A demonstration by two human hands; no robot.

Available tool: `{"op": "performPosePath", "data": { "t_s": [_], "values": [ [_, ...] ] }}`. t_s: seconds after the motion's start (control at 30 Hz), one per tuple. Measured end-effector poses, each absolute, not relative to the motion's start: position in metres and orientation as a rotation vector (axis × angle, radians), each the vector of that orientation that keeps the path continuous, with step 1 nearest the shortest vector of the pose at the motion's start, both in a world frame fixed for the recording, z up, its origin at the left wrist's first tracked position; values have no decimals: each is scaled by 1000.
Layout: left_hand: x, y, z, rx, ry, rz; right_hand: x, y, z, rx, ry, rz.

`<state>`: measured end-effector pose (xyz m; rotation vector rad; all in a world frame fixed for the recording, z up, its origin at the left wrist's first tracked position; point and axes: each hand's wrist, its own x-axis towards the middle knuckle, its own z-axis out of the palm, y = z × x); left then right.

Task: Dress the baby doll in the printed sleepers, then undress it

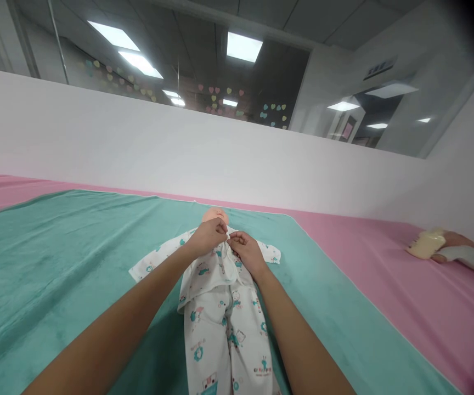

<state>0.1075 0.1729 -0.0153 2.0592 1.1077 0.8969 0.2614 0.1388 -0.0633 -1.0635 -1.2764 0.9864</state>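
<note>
A baby doll [215, 213] lies on its back, its head pointing away from me. It wears a white printed baby shirt [204, 271] with long sleeves spread to both sides, and matching baby trousers [210, 334] stretch toward me. Just below the doll's chin, my left hand [209, 237] pinches the shirt's front edge near the collar. My right hand [248, 251] is closed on the other front edge, slightly lower and very near the left fingertips. The fingers hide whatever fastening is there. Part of the doll's face is covered by my left hand.
A teal blanket [97, 241] lies under the doll, over a pink sheet [356, 247]. At the far right lies a pale yellow and brownish item [426, 244] beside a light cloth [471, 258]. A white low wall [179, 148] with glass above stands behind.
</note>
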Motion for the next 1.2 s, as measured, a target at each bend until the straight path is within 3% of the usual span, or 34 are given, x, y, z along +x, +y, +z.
{"op": "performPosePath", "data": {
  "t_s": [1.2],
  "values": [
    [108,177,-23,1894,866,931,262,145,-65,-1221,-1295,832]
  ]
}}
